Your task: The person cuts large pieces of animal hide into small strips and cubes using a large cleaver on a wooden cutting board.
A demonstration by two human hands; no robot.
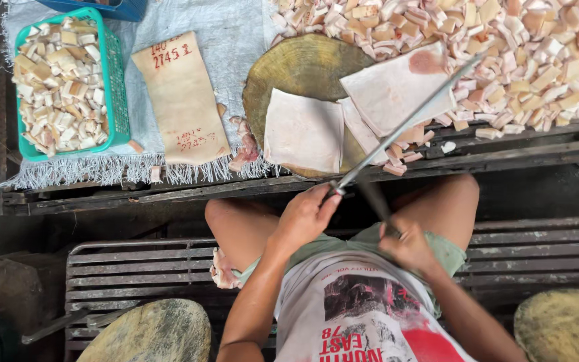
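Note:
My left hand grips the handle of a long thin steel rod that slants up to the right over the round wooden chopping block. My right hand is closed on the handle of a dark blade, blurred by motion, that crosses the rod near its base. Pale flat slabs of pork skin lie on the block, beyond both hands. I sit with bare knees against a wooden slatted bench.
A green basket full of cut cubes stands at far left on a white woven sack, beside a long marked slab. A big heap of cubes fills the far right. Two more round blocks lie near me.

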